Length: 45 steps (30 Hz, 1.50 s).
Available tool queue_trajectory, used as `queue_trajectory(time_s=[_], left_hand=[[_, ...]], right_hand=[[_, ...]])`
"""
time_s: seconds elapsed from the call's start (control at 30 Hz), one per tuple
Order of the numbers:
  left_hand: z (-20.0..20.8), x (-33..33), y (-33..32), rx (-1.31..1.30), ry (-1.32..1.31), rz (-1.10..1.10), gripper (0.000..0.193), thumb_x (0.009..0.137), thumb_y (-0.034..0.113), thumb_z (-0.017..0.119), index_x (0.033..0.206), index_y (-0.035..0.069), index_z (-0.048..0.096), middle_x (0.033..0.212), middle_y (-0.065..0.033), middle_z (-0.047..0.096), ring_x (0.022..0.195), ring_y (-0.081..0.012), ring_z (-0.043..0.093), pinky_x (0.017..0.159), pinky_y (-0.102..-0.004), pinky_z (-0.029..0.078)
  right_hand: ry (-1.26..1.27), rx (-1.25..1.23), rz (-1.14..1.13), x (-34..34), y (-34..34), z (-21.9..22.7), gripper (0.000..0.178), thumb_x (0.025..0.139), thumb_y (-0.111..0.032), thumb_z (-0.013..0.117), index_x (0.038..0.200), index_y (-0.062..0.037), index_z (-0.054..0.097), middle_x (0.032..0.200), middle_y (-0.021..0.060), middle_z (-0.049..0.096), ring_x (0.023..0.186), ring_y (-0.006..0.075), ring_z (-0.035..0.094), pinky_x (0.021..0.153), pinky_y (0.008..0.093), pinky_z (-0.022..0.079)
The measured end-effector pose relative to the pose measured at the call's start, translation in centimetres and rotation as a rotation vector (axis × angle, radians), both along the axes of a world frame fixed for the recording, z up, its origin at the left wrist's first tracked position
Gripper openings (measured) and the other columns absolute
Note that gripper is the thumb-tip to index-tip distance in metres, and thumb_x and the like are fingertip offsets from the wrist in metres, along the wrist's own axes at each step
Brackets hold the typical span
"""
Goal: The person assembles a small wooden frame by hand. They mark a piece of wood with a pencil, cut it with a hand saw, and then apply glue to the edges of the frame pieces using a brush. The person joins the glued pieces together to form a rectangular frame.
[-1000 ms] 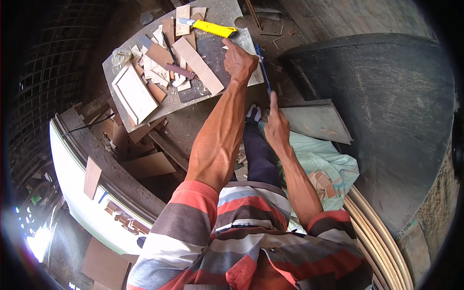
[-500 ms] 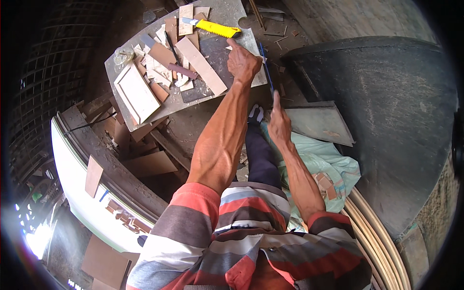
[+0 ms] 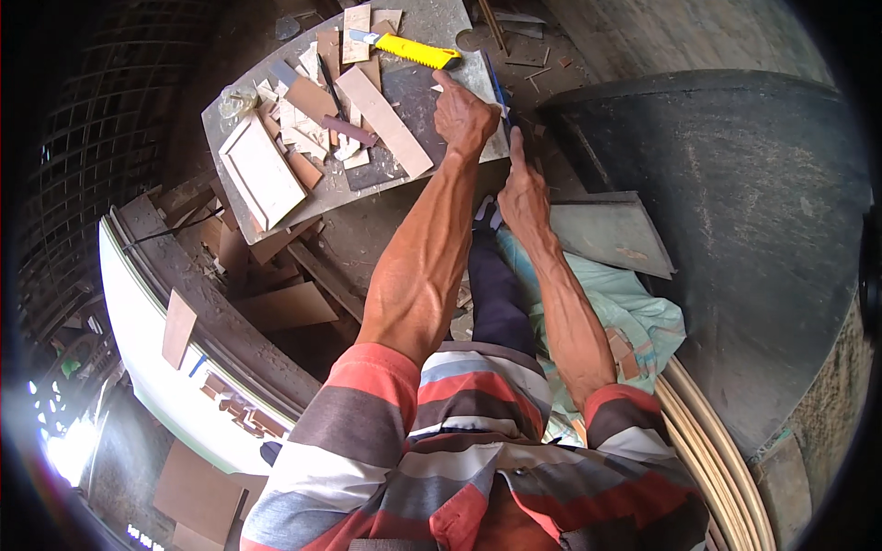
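Observation:
My left hand (image 3: 466,118) is closed at the right edge of the worktable, its index finger stretched forward. A small pale wood piece (image 3: 503,109) peeks out beside its knuckles; most of it is hidden. Just right of it, my right hand (image 3: 525,188) is closed round the near end of a thin blue strip (image 3: 497,84), which looks like a hacksaw blade. The blade runs along the table edge, next to the pale piece. Ahead of my left fingertip lies a yellow utility knife (image 3: 415,52) with its blade out.
Wood offcuts, a long thin board (image 3: 384,124) and a framed pale panel (image 3: 260,174) lie on the grey worktable (image 3: 367,195). A big dark panel (image 3: 726,184) leans at right. Below are a greenish sack (image 3: 616,294) and long wooden strips (image 3: 717,441).
My right hand has pushed forward, away from me, carrying the blue blade along the table edge. My left hand has stayed nearly in place.

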<state>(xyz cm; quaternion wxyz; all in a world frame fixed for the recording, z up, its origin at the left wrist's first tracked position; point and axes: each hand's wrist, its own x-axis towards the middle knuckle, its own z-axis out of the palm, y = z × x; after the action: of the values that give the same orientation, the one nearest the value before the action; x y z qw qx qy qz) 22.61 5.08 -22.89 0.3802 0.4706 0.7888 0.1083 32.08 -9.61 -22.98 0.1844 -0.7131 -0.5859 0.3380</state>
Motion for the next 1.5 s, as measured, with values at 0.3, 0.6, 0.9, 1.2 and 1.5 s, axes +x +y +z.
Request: queue_trajectory(time_s=[0.3,0.6,0.9,1.2,1.5], left_hand=[[-0.1,-0.3,0.2,-0.014,0.004,0.021,0.07,0.068,0.011,0.078,0.119,0.004,0.031,0.098,-0.0286,0.066,0.097,-0.0477,0.065,0.086,-0.0508,0.052],[-0.4,-0.4,-0.8,0.001,-0.044,-0.069,0.086,0.064,0.008,0.081,0.131,0.001,0.028,0.108,-0.0287,0.062,0.103,-0.0472,0.063,0.088,-0.0496,0.052],[-1.8,-0.3,-1.9,0.185,-0.067,-0.03,0.084,0.066,0.015,0.087,0.126,-0.001,0.031,0.111,-0.0279,0.057,0.103,-0.0473,0.06,0.087,-0.0498,0.051],[-1.7,-0.4,-1.6,0.177,-0.018,-0.068,0.083,0.068,0.018,0.086,0.127,-0.003,0.031,0.111,-0.0282,0.057,0.103,-0.0468,0.06,0.086,-0.0497,0.05],[-2.2,-0.3,-1.1,0.18,0.075,-0.22,0.068,0.072,0.029,0.085,0.119,0.003,0.043,0.089,-0.0232,0.068,0.087,-0.0442,0.067,0.075,-0.0495,0.052]], right_hand=[[-0.055,-0.275,0.031,-0.3,1.4,5.7,0.083,0.077,0.007,0.056,0.153,-0.0065,0.023,0.083,0.0323,0.064,0.08,0.0477,0.064,0.073,0.0545,0.049],[0.029,0.021,-0.003,-0.6,-1.6,0.4,0.079,0.08,0.01,0.051,0.153,-0.003,0.023,0.085,0.0293,0.063,0.079,0.0446,0.064,0.069,0.05,0.049],[-0.039,0.002,-0.02,-0.7,2.0,0.5,0.076,0.083,0.008,0.05,0.153,-0.004,0.024,0.081,0.0275,0.064,0.076,0.0441,0.066,0.067,0.0487,0.049],[-0.027,-0.025,-0.003,0.1,2.0,-0.2,0.075,0.085,0.006,0.05,0.154,-0.0085,0.024,0.078,0.0266,0.063,0.078,0.0461,0.065,0.07,0.0502,0.049],[-0.002,-0.049,-0.004,0.1,1.6,-0.6,0.079,0.084,0.007,0.05,0.156,-0.0124,0.021,0.073,0.0218,0.061,0.072,0.0425,0.063,0.067,0.0494,0.047]])
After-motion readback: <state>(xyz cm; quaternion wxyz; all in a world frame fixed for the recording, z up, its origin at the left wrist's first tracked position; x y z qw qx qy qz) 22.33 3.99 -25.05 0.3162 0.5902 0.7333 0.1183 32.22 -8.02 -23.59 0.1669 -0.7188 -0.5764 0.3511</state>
